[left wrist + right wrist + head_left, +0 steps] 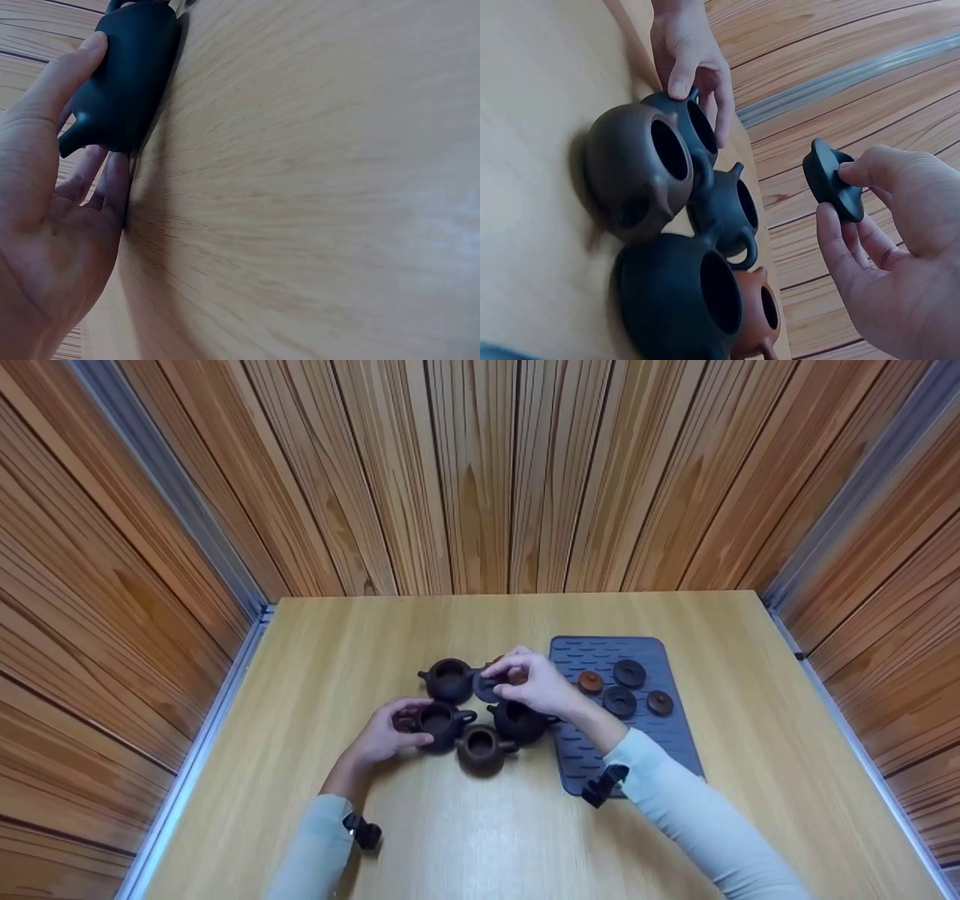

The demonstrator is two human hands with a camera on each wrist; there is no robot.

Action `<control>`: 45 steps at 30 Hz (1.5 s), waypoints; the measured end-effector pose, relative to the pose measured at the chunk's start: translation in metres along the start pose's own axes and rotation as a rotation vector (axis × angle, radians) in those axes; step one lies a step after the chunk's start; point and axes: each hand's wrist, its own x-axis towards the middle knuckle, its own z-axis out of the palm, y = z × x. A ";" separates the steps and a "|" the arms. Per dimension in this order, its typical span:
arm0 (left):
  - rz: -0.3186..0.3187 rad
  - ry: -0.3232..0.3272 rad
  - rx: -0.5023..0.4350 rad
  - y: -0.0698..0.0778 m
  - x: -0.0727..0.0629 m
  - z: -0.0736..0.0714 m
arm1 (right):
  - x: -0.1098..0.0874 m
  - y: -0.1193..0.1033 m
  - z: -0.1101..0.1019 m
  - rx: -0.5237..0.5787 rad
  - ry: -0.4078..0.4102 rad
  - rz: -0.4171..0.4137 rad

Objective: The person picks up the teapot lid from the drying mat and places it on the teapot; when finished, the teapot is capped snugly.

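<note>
My left hand (384,736) grips a dark, lidless teapot (427,741) around its spout side, thumb on the near wall and fingers behind. In the left wrist view this teapot (131,75) sits on the tabletop, its spout pointing toward the palm. My right hand (541,688) pinches a dark teapot lid (826,176), held in the air above the group of pots. Close by stand a dark teapot (448,682) at the back, a brown one (481,763) in front and a dark one (517,726) at right, all uncovered. A reddish teapot (754,315) is mostly hidden under my right hand in the head view.
A grey ridged mat (600,757) lies to the right, under part of my right forearm. Several lids rest on it, among them a reddish lid (590,682), a black lid (619,701) and a brown lid (660,703). Wooden walls (480,480) enclose the table.
</note>
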 end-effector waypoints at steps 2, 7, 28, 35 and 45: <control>-0.048 0.003 0.000 0.004 0.000 0.001 | 0.002 -0.002 0.003 0.007 -0.005 -0.007; -0.124 0.007 0.013 0.012 0.001 0.002 | 0.008 -0.005 0.012 0.022 -0.022 -0.012; -0.123 -0.016 0.032 0.012 0.001 0.000 | 0.027 -0.012 0.050 0.030 -0.052 0.004; -0.105 0.008 0.033 0.009 0.001 0.001 | 0.031 -0.006 0.063 0.006 -0.070 -0.019; -0.087 -0.007 0.024 -0.008 0.004 -0.002 | 0.034 0.005 0.077 0.001 -0.074 0.015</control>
